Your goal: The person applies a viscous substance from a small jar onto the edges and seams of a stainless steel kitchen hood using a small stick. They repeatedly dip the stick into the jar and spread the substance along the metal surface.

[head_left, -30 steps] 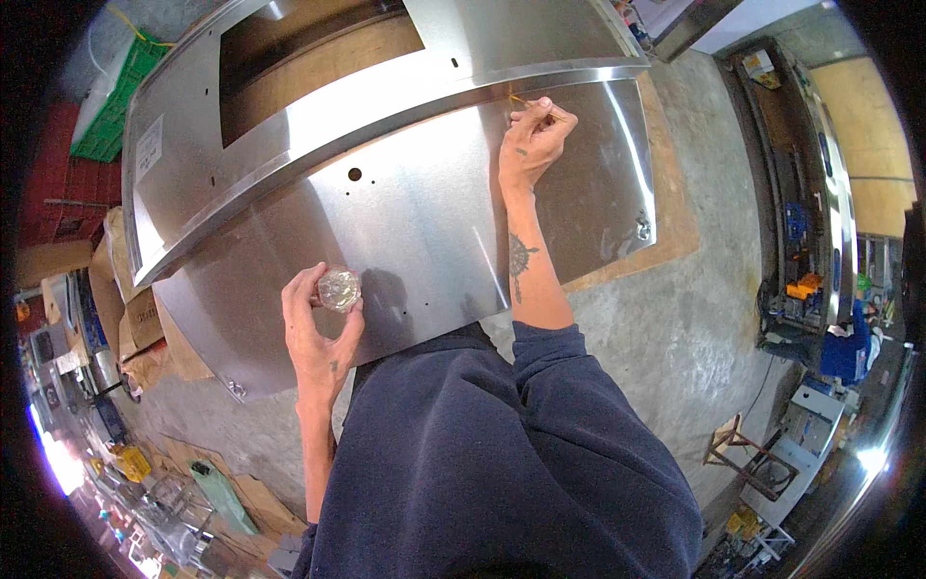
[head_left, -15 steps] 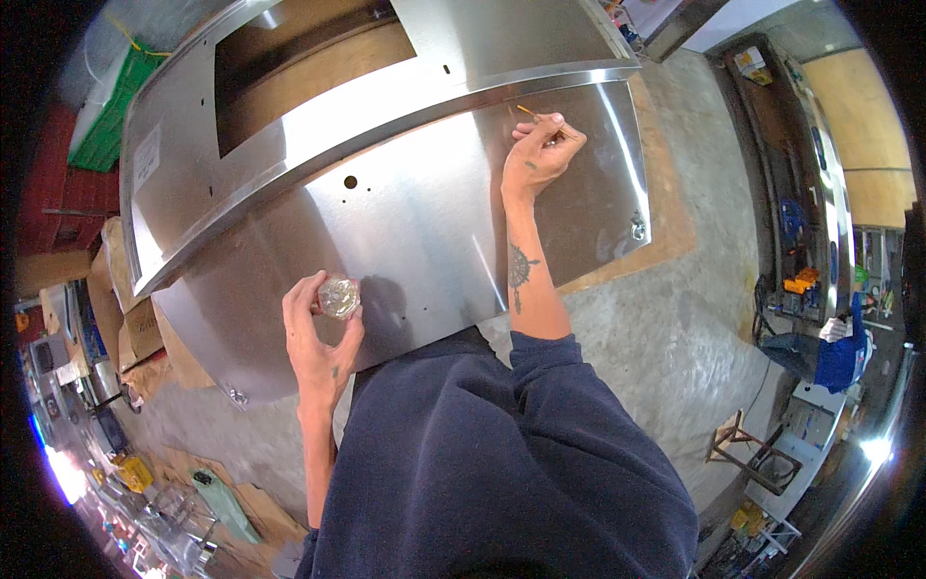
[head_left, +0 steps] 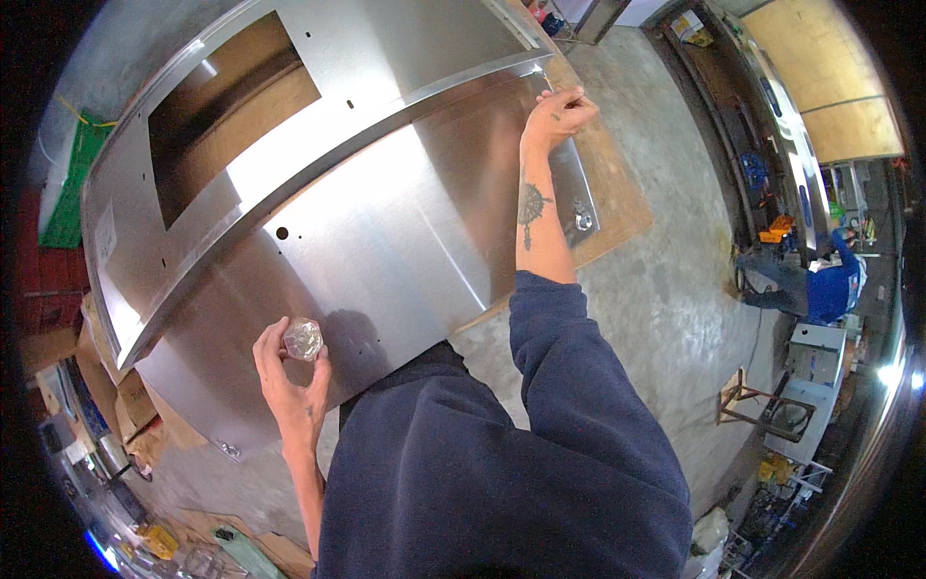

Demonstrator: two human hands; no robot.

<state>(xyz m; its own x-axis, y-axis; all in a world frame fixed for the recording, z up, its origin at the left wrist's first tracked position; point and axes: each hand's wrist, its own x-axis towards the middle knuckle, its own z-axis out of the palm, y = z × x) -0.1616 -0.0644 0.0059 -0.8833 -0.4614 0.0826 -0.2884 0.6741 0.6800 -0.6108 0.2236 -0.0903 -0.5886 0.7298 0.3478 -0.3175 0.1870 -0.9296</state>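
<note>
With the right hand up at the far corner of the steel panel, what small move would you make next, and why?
Probably press the thin tool in the right hand down at the panel's fold: its tip already sits by that edge, while the left hand holds a small clear piece at the near edge.

A green crate (head_left: 69, 188) stands at the far left beside a red wall (head_left: 43, 289). Cardboard boxes (head_left: 106, 372) sit on the concrete floor (head_left: 675, 299) at lower left. At the right, a person in blue (head_left: 828, 285) bends over near a long machine (head_left: 772, 125). A wooden stool (head_left: 743, 400) and a grey cabinet (head_left: 815, 352) stand close by. Plywood sheets (head_left: 820, 68) lean at upper right.
</note>
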